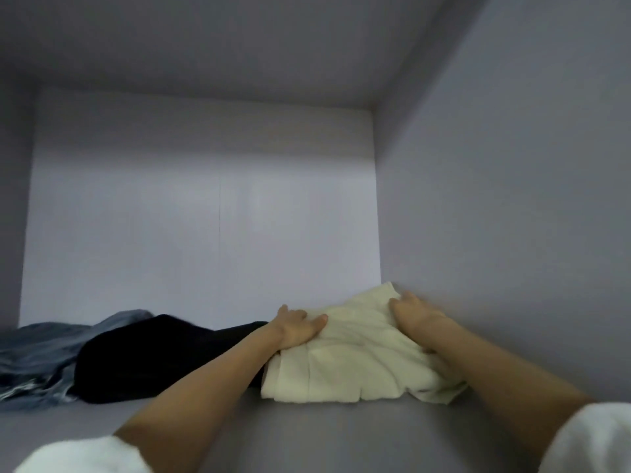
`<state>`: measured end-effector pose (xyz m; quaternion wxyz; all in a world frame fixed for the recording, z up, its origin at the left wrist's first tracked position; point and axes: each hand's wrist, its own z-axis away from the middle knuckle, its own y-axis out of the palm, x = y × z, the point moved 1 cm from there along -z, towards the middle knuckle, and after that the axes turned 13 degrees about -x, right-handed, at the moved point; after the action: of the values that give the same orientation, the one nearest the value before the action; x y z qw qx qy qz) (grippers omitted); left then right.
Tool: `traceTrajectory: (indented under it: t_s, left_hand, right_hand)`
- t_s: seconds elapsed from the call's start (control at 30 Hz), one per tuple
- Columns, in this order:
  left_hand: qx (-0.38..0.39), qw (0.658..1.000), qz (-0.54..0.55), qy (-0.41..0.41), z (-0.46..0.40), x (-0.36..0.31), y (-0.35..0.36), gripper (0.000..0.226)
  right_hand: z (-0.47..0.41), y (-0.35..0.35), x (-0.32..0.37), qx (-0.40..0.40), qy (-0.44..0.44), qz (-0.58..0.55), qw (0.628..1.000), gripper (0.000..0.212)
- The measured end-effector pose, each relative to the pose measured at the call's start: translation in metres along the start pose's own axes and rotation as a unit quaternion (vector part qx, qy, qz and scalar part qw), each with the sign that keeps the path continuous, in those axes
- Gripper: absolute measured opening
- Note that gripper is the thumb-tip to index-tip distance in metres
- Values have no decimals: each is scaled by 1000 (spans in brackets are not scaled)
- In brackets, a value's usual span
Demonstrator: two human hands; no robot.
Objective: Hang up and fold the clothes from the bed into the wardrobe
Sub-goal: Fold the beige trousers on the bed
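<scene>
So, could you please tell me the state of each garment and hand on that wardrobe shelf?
Cream garment: folded, lying on the shelf against the right wall.
Black garment: lying on the shelf, left of the cream one, touching it.
Blue garment: rumpled, at the far left.
Left hand: fingers flat on the cream garment.
Right hand: resting on the cream garment.

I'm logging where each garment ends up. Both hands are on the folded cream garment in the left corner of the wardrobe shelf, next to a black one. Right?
Not quite. The head view shows the folded cream garment in the right corner of the wardrobe shelf. Left hand and right hand are on it, with the black garment beside it.
</scene>
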<state>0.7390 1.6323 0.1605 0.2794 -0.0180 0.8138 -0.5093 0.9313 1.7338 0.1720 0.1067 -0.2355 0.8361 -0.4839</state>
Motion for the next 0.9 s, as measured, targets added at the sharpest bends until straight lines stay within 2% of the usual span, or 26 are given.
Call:
traceTrajectory:
  t_s: [0.07,0.13,0.2,0.27,0.33,0.47,0.53,0.67,0.77,0.9]
  left_hand:
    - [8,1000,24,17,10,-7,3,73]
    - [13,1000,-5,26,18,-7,8,70]
    - [12,997,-63,42,24,-5,18,67]
    - [1,993,-110,50,33,-6,28,62]
    - [10,987,-147,62,43,-9,33,60]
    - [14,972,-214,98,63,10,13,61]
    - [-31,967,-242,76,70,38,-9,64]
    - [-96,938,-331,-33,79,103,-58,69]
    - [-89,921,-373,-66,90,147,-91,73]
    - [-102,962,-255,-14,101,178,-116,91]
  right_hand:
    - [1,-8,1,-37,-14,-13,999,39]
    - [3,-13,5,-56,-51,-31,997,45]
    - [11,-8,10,2,-80,-66,995,52]
    - [23,11,9,79,-110,-24,991,54]
    - [35,25,2,103,-122,28,987,54]
    - [40,15,2,131,-95,44,986,56]
    - [42,8,10,124,-91,55,987,56]
    - [57,-6,45,26,-72,28,997,54]
    - [71,-19,99,-16,-157,-14,987,55]
    - [79,-21,179,27,-303,-21,952,57]
